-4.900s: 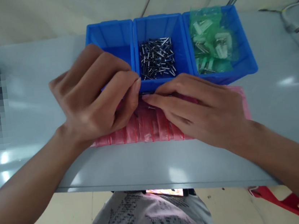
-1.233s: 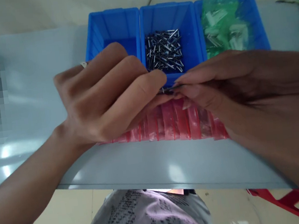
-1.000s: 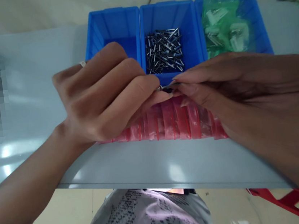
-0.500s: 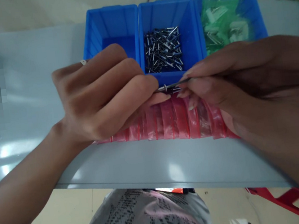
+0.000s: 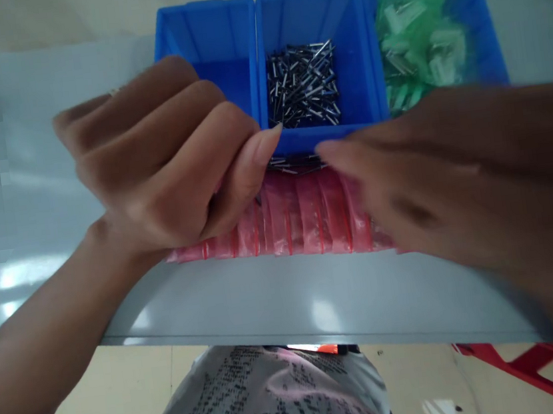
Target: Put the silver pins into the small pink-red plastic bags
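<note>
My left hand (image 5: 164, 153) is curled into a pinch on the left end of a row of overlapping red plastic bags (image 5: 302, 217) lying on the grey table (image 5: 268, 302). My right hand (image 5: 454, 178) hovers over the right end of the row. It is smeared by motion, with its fingertips pointing left toward my left hand. A few small metal pins (image 5: 296, 161) lie at the far edge of the bags, between the two hands. What the right fingers hold, if anything, does not show.
Three blue bins stand in a row behind the bags. The left bin (image 5: 207, 27) looks empty, the middle bin (image 5: 308, 15) holds several metal pins (image 5: 304, 82), and the right bin (image 5: 483, 27) holds green bags (image 5: 417, 35). The table edge is close to my body.
The pin held between both hands' fingertips half a second ago is no longer there. My left hand has curled tighter and shifted left. My right hand has dropped toward the bags and blurs.
</note>
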`<action>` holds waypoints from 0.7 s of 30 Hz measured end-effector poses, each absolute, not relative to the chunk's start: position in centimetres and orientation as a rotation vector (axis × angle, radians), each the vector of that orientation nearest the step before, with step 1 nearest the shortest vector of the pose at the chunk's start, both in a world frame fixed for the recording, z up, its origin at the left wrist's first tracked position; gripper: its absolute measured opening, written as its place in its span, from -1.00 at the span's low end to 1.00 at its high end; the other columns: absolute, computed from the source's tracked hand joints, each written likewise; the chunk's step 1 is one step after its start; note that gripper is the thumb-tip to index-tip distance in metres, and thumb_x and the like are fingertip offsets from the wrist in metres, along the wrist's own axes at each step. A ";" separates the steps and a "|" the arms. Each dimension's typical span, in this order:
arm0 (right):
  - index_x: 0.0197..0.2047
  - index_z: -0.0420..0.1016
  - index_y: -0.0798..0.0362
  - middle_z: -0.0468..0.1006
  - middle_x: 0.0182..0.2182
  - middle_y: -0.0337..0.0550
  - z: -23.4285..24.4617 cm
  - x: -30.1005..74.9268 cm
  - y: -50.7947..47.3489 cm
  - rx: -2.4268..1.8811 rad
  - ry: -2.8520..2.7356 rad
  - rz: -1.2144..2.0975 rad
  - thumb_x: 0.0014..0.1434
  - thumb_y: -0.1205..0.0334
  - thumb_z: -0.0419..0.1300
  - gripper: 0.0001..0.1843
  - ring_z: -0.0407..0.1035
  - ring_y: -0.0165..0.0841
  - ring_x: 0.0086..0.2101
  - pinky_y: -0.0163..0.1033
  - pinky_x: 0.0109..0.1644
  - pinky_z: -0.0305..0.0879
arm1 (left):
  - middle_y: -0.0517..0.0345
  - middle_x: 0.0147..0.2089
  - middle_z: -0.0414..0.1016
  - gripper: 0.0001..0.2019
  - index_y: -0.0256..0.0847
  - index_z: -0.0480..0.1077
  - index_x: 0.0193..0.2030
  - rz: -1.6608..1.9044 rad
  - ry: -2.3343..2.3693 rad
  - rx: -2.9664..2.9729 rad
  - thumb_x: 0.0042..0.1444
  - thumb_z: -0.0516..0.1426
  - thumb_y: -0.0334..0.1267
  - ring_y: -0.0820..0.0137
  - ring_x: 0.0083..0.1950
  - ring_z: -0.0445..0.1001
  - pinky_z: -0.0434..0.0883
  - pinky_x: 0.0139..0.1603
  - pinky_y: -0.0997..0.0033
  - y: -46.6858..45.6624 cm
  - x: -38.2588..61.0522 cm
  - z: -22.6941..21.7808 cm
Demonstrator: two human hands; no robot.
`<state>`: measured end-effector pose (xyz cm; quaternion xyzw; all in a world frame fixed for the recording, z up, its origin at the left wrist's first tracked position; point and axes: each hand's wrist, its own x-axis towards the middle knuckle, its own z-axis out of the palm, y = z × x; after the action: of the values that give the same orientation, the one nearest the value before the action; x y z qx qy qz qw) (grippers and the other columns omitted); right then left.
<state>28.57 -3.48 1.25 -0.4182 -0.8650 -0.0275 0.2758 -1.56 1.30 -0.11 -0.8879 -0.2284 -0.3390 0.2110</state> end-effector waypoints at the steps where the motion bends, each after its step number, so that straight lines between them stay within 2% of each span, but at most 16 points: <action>1: -0.04 0.68 -0.23 0.58 -0.47 -0.36 1.0 28.1 -3.7 -0.987 -2.427 -0.302 0.51 0.14 0.15 -0.76 0.46 -0.34 -0.46 -0.07 -0.40 0.16 | 0.21 -0.39 0.27 -0.91 -0.17 0.41 -0.21 -0.931 -0.622 -2.468 0.34 0.11 -0.37 0.47 -0.37 0.47 0.12 -0.34 0.41 1.3 -1.6 0.0; 3: -0.13 0.68 -0.08 0.56 -0.52 -0.39 0.5 27.0 -3.7 -0.869 -2.444 -0.494 0.45 0.30 0.21 -0.80 0.38 -0.40 -0.53 -0.11 -0.49 0.10 | 0.22 -0.40 0.21 -0.91 -0.17 0.38 -0.26 -0.899 -0.579 -2.457 0.31 0.14 -0.36 0.51 -0.42 0.42 0.01 -0.37 0.43 1.3 -1.5 0.3; 7: -0.08 0.70 0.07 0.73 -0.35 -0.32 0.3 26.2 -3.3 -0.801 -2.594 -0.776 0.39 0.51 0.18 -0.74 0.47 -0.40 -0.50 -0.17 -0.51 0.22 | 0.27 -0.42 0.20 -0.92 -0.17 0.35 -0.25 -0.843 -0.610 -2.406 0.30 0.13 -0.33 0.59 -0.43 0.35 -0.08 -0.34 0.49 1.2 -1.5 0.8; 10: 0.01 0.70 0.05 0.77 -0.25 -0.32 0.4 26.4 -3.1 -0.830 -2.687 -0.799 0.39 0.53 0.17 -0.68 0.50 -0.38 -0.46 -0.17 -0.50 0.25 | 0.28 -0.44 0.24 -0.91 -0.17 0.35 -0.26 -0.843 -0.580 -2.398 0.28 0.17 -0.32 0.59 -0.45 0.33 -0.05 -0.39 0.49 1.4 -1.5 0.9; 15: -0.10 0.70 0.06 0.76 -0.30 -0.30 0.6 26.5 -3.4 -0.832 -2.612 -0.752 0.39 0.52 0.20 -0.75 0.52 -0.38 -0.43 -0.19 -0.49 0.25 | 0.23 -0.49 0.26 -0.88 -0.16 0.38 -0.31 -0.893 -0.533 -2.360 0.24 0.23 -0.32 0.50 -0.47 0.29 -0.03 -0.47 0.38 1.4 -1.3 0.8; 21: 0.03 0.70 0.07 0.77 -0.26 -0.21 0.3 26.4 -3.5 -0.892 -2.673 -0.700 0.40 0.54 0.12 -0.64 0.55 -0.34 -0.36 -0.17 -0.45 0.21 | 0.28 -0.49 0.22 -0.84 -0.16 0.34 -0.33 -0.906 -0.532 -2.343 0.26 0.23 -0.32 0.57 -0.48 0.31 -0.05 -0.46 0.43 1.5 -1.3 0.8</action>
<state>26.36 -3.48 0.34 -0.3052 -0.9141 -0.2394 0.1185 -1.28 1.45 0.77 -0.8752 -0.1988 -0.3385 0.2827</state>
